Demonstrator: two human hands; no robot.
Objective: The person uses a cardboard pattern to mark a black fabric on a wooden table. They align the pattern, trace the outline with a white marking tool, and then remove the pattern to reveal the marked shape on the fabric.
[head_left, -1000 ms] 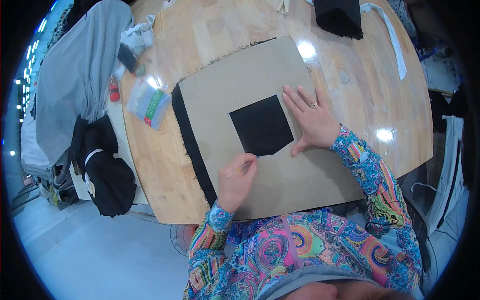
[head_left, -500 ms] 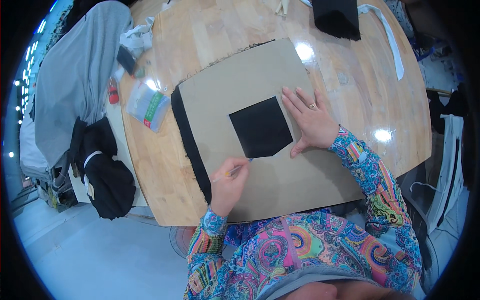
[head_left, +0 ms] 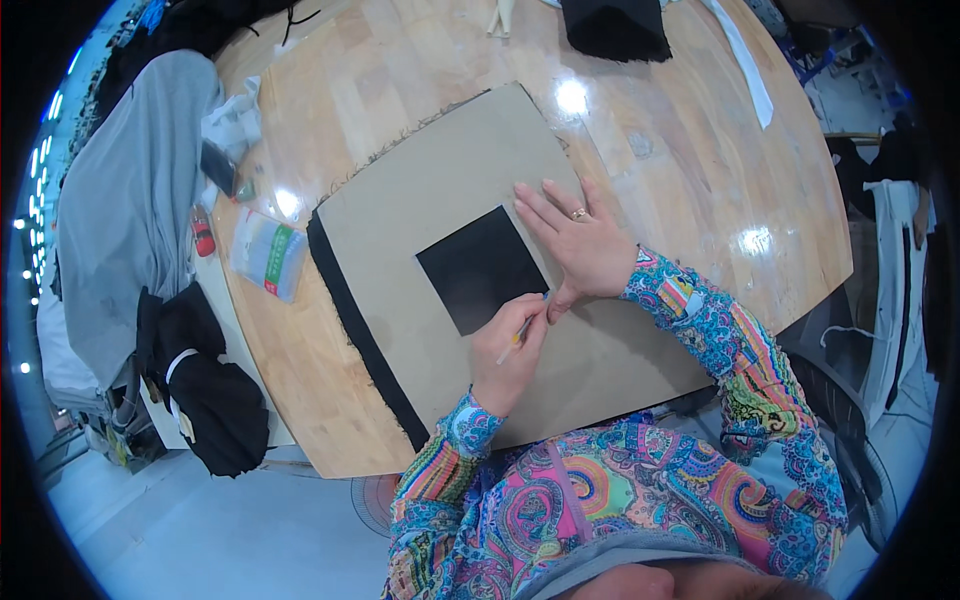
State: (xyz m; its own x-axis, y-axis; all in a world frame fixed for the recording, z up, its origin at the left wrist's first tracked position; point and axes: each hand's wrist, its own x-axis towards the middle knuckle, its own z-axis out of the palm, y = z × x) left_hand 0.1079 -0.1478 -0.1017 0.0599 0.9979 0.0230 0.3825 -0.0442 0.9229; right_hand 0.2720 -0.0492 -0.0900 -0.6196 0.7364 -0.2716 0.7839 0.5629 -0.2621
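Gleaming above pale floor point(head_left: 230, 525), a wooden table point(head_left: 690, 200) underlies splayed right hand point(head_left: 590, 254), left hand point(head_left: 499, 372) gripping pen point(head_left: 521, 332).

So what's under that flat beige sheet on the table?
Frayed black fabric pokes out at the left and upper edges, and seems to show through the middle; the flat beige sheet hides the rest.

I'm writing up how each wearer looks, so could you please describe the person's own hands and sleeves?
The left hand and right hand are ungloved; the right one wears a gold-coloured ring. The left sleeve and right sleeve are long, in a busy paisley print with turquoise, pink, yellow and orange, and mostly blue cuffs.
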